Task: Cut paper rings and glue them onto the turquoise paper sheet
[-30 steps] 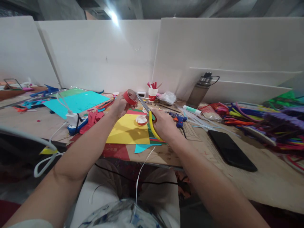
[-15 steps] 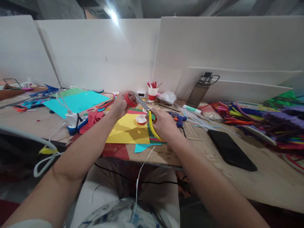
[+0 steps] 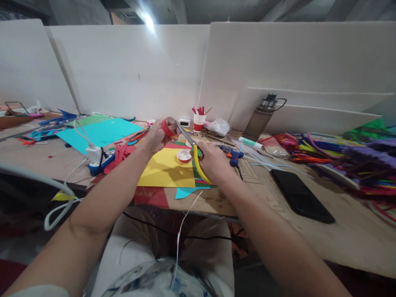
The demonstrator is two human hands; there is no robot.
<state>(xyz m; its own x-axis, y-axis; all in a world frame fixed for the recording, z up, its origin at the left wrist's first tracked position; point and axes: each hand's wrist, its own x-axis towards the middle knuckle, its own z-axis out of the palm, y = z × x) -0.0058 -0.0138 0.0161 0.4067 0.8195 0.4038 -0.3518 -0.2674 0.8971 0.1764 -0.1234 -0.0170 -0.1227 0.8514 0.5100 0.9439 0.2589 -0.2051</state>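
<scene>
Red ring (image 3: 167,129), greyish inside, pinched in L grip (image 3: 156,138); R grip (image 3: 212,160) round yel-hndl scissors (image 3: 197,163).

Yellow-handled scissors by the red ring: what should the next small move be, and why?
I'd probably have the left hand turn the red ring slightly before the right hand squeezes the yellow-handled scissors. The blade tips sit right at the ring's edge, close to the left fingers, and this view doesn't settle whether the ring lies between the blades.
</scene>
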